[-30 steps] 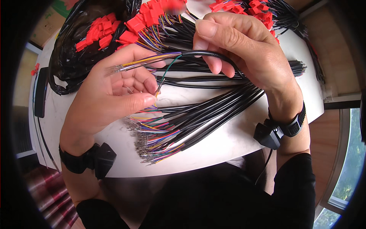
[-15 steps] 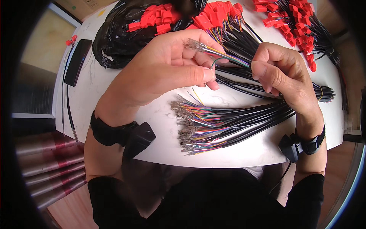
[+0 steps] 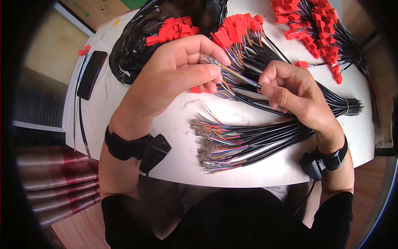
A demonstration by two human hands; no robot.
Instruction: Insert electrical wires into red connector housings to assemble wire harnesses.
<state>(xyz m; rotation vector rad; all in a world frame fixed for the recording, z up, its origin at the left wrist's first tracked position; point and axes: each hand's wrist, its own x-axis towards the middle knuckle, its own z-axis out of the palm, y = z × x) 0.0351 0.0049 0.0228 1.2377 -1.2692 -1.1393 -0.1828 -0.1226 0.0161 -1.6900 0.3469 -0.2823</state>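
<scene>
Nearest: 2 black sleeves (image 3: 124, 220), then a black strap on each wrist. Left strap (image 3: 124, 143) carries a dark device (image 3: 155, 153) on its inner side; right strap (image 3: 335, 160) has a similar unit (image 3: 310, 166), lead running down past the bench edge.

White bench (image 3: 269, 176) next. Near bundle (image 3: 265, 144) lies across it: black jacketed cables, coloured wires fanned at the left, metal terminals (image 3: 203, 147) on the tips. Its jacketed part runs right, passing under the right hand in view.

Task cable (image 3: 239, 76) is up between the hands, above the middle of the bench. Right hand (image 3: 296, 91): thumb and index closed on the black jacket, right where the coloured wires come out. Left hand (image 3: 172, 79): fingers curled around the terminal end, wires passing between thumb and index; can't tell if they actually pinch.

Right of the right hand, cable ends gathered in a yellow tie (image 3: 347, 107).

Far left: black phone (image 3: 92, 74), 1 small red connector cluster (image 3: 84, 50) on thin leads beside it.

Farther back, 3 groups of red connectors: left group (image 3: 176, 31) at the black plastic bag (image 3: 132, 54), middle group (image 3: 237, 29), right group (image 3: 319, 37). Cardboard box (image 3: 99, 12) behind, top left.
</scene>
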